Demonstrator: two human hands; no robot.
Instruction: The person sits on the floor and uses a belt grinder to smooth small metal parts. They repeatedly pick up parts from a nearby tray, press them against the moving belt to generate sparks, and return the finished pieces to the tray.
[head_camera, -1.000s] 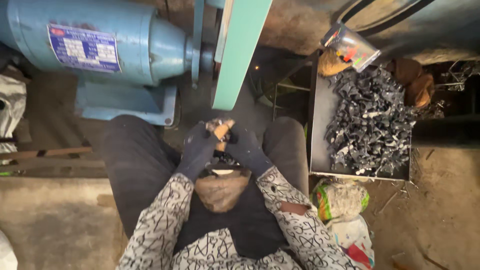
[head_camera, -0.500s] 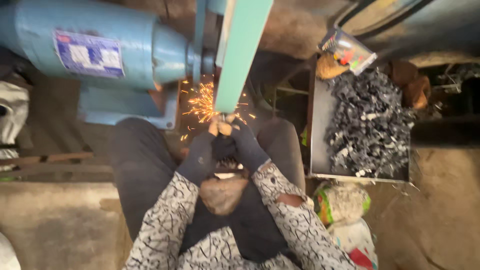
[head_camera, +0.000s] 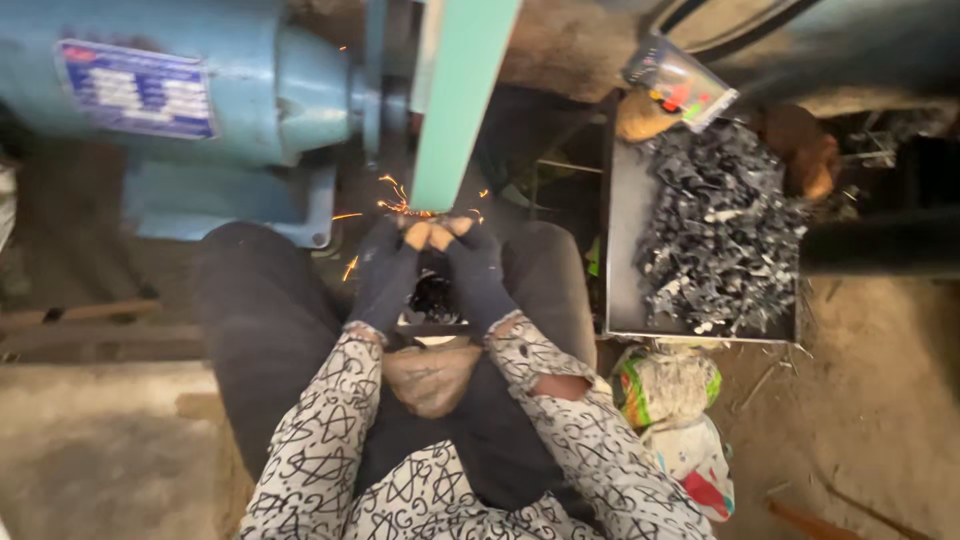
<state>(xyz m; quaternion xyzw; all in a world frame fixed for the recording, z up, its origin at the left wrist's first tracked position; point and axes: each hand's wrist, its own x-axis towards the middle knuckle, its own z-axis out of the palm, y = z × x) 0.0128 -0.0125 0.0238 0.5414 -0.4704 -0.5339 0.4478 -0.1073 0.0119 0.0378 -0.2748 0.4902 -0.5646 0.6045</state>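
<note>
Fingertips bare at the ends of dark gloves, pressed together on a small metal piece right at the lower edge of the green belt guard. Left hand and right hand closed side by side on that piece, thumbs touching, held just in front of the knees. Shape of the piece itself too small and too covered to tell. Orange sparks thrown to the left from the contact place, a few fallen lower near the left knee.

Under the hands, a dark small heap in the lap, on a flat tray edge, then a brownish worn cloth over the legs. Sleeves patterned in black and white, dark trousers on both knees.

Further out, a big blue motor housing with a label plate, on a blue base, to the left of the guard. To the right, a grey metal tray full of dark metal parts. Below that tray, a colourful sack on the dusty floor.
</note>
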